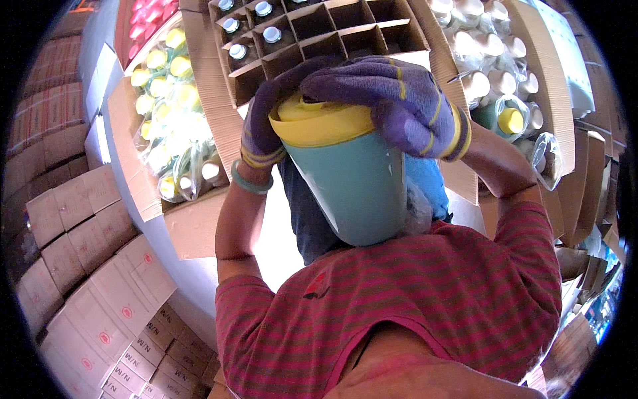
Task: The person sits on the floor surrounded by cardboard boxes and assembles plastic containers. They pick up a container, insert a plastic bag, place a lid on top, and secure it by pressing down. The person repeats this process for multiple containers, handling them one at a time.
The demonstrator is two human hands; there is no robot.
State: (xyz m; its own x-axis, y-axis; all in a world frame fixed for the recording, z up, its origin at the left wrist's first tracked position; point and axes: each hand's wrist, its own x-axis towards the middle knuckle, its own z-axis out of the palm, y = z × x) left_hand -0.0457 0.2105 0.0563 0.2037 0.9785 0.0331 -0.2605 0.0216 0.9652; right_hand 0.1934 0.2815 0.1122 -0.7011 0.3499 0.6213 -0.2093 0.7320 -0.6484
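Note:
A large tapered teal tumbler with a yellow lid is in front of my chest, its lid end away from me and its base toward my shirt. My left hand, in a purple knit glove, curls around the lid's left side; its fingertips are partly hidden. The same kind of glove covers my right hand, which bends over the lid's top and right side with the fingers together. Just beyond both hands stands a divided carton with several bottles with pale blue caps in some cells.
To the left, an open carton holds bagged bottles with yellow caps; pink-topped items lie beyond it. At right another carton holds white-capped bottles and one yellow-capped bottle. Stacked boxes line the left side.

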